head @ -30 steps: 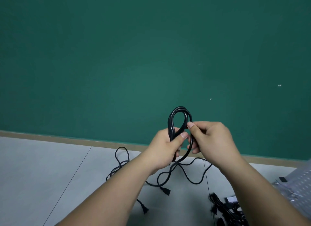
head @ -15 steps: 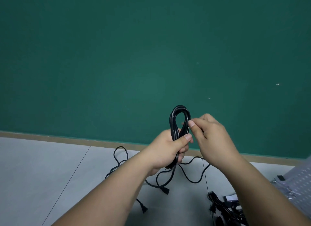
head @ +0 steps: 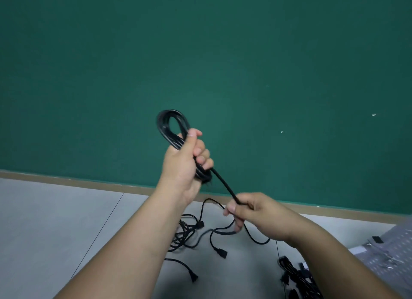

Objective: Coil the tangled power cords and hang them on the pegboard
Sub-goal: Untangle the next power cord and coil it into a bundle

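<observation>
My left hand (head: 185, 162) grips a black power cord wound into a coil (head: 166, 126), whose loop sticks up above my fist against the green wall. A straight length of the same cord (head: 225, 185) runs down and right from the coil to my right hand (head: 249, 211), which pinches it between thumb and fingers. Below my hands the loose rest of the cord and other tangled black cords (head: 189, 234) lie on the grey floor, with plugs (head: 221, 253) showing. A grey perforated pegboard (head: 392, 247) lies flat at the right edge.
A green wall (head: 200, 53) with a brown skirting strip (head: 66, 181) stands ahead. Another bundle of black cords (head: 294, 276) lies on the floor at the lower right, next to the pegboard. Small clips and hooks lie on the pegboard.
My left hand has risen and tilted the coil to the left. My right hand has left the loop and slid down the cord, pulling a length taut.
</observation>
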Demonstrator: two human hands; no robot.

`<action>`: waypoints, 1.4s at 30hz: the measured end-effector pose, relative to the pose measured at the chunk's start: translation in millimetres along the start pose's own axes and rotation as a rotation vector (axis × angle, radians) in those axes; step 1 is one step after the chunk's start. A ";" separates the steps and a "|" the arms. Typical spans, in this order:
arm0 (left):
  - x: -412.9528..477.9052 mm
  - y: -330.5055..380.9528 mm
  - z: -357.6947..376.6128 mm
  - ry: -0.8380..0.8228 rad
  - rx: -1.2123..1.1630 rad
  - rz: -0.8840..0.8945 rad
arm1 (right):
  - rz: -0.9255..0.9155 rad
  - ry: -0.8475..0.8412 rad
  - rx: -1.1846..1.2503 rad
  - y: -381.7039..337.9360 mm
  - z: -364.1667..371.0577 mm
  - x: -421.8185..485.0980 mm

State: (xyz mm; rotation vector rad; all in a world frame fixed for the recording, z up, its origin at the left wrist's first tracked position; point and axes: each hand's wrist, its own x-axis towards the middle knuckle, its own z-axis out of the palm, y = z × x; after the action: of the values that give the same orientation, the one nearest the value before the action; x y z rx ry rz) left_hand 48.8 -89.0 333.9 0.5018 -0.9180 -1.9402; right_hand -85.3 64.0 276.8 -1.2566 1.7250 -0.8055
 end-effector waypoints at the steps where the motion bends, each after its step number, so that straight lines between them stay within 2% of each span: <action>1: 4.6 7.2 -4.7 0.051 0.010 0.055 | 0.031 -0.038 -0.068 4.6 -1.2 -0.9; 3: 12.5 18.2 -17.7 0.159 0.133 0.158 | 0.038 -0.045 -0.061 5.4 -6.1 -3.9; 6: 18.0 23.5 -34.0 0.238 0.389 0.219 | -0.098 0.112 0.120 -12.7 -22.8 -11.0; 8: 18.1 21.0 -34.8 0.219 0.538 0.209 | -0.229 0.215 0.222 -33.3 -34.7 -21.1; 11: 16.4 13.5 -26.7 0.157 0.726 0.195 | -0.397 0.240 0.308 -58.7 -43.7 -38.3; 14: 15.3 4.9 -20.7 0.098 0.831 0.194 | -0.483 0.272 0.300 -74.1 -40.5 -48.2; 16: 12.4 -2.3 -18.5 0.026 0.900 0.157 | -0.500 0.382 0.286 -76.8 -36.0 -45.9; 21: -9.2 -26.6 -4.4 -0.250 0.824 -0.103 | -0.428 0.720 0.151 -62.8 -35.0 -27.7; 26: -27.6 -42.6 8.4 -0.447 0.740 -0.300 | -0.331 0.870 -0.018 -43.3 -42.9 -14.0; 31: -31.8 -47.4 11.6 -0.631 0.731 -0.403 | -0.305 1.011 -0.228 -36.1 -41.9 -8.6; 37: -27.1 -51.9 4.3 -0.642 0.745 -0.434 | -0.300 1.072 -0.390 -34.1 -33.3 -6.6; 42: -29.1 -58.6 3.9 -0.481 0.709 -0.344 | -0.181 0.996 -0.113 -33.3 -28.1 -2.9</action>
State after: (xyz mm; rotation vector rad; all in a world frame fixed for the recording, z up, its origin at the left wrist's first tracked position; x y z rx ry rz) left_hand 28.3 -43.9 291.0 0.6305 -1.9671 -2.0414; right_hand -96.0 57.6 318.6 -1.1644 2.4574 -1.6461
